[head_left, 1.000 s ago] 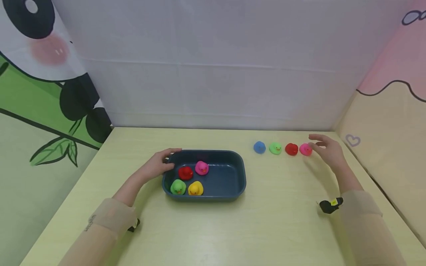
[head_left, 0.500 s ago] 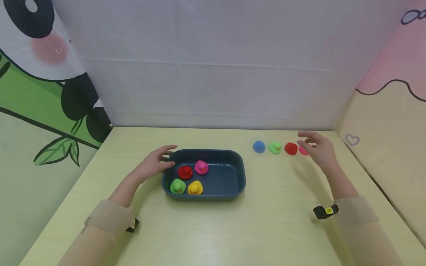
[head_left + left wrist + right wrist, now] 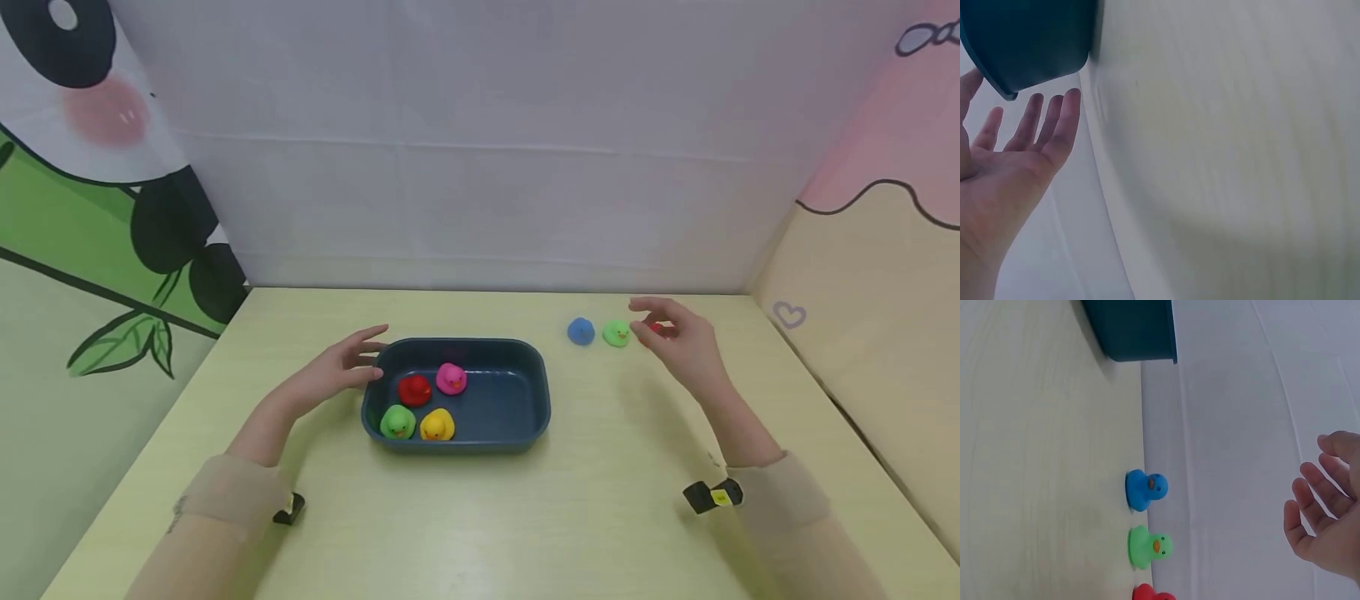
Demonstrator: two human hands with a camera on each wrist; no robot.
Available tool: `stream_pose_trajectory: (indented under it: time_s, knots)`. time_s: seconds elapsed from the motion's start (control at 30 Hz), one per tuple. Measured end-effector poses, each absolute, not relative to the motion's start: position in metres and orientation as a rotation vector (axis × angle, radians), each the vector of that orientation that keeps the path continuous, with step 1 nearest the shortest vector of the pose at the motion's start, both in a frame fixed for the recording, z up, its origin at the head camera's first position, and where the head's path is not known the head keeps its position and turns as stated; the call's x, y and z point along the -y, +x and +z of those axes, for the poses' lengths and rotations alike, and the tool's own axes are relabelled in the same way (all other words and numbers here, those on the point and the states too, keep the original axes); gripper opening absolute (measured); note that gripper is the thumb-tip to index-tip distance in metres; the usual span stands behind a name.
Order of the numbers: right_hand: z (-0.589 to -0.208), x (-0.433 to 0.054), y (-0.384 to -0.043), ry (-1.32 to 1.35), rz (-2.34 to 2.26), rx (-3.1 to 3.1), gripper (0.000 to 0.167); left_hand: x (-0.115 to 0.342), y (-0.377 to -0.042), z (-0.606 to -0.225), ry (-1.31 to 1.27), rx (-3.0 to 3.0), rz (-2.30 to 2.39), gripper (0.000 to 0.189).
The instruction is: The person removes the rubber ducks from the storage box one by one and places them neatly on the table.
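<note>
My left hand [image 3: 326,377] is at the left rim of a dark blue tray [image 3: 513,400], fingers relaxed and spread; in the left wrist view the thumb tip seems to meet the rim. Inside the tray sit a red rubber duck [image 3: 414,390], a pink duck [image 3: 452,379], a green duck [image 3: 397,422] and a yellow duck [image 3: 437,425]. Over the table hovers my right hand [image 3: 688,346], loosely curved and holding nothing. It partly covers another red duck [image 3: 1150,593]. Left of that stand a green duck [image 3: 617,333] and a blue duck [image 3: 581,332]. A pink duck is hidden behind the hand.
The pale wooden table [image 3: 480,525] ends at a white cloth backdrop [image 3: 480,208]. A printed panel [image 3: 862,308] rises along the right side. A green printed panel [image 3: 112,433] stands on the left.
My right hand has moved left from beside the pink duck to in front of the red one. The left hand has eased slightly left, its fingers off the tray's rim. The ducks stay put.
</note>
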State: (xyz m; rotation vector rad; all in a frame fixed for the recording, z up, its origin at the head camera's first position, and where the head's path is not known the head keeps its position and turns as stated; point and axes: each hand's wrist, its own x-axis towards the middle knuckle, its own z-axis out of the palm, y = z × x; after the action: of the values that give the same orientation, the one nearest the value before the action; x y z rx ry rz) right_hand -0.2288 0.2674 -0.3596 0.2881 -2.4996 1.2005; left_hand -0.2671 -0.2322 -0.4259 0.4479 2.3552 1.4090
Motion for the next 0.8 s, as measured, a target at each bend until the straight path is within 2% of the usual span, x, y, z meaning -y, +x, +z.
stream_pose_trajectory:
  time_s: [0.23, 0.4, 0.63, 0.8]
  knots:
    - [-0.333, -0.226, -0.198, 0.421, 1.279, 2.466, 0.03, 0.237, -0.264, -0.426, 0.469, -2.254, 1.414, 0.068]
    - [-0.329, -0.208, -0.189, 0.498, 1.304, 2.454, 0.032, 0.237, -0.262, -0.425, 0.507, -2.234, 1.364, 0.069]
    - [-0.332, -0.188, -0.184, 0.598, 1.368, 2.438, 0.033, 0.234, -0.264, -0.426, 0.509, -2.228, 1.331, 0.068]
    - [-0.349, -0.18, -0.193, 0.676, 1.421, 2.441, 0.032, 0.233, -0.265, -0.427, 0.505, -2.218, 1.326, 0.067]
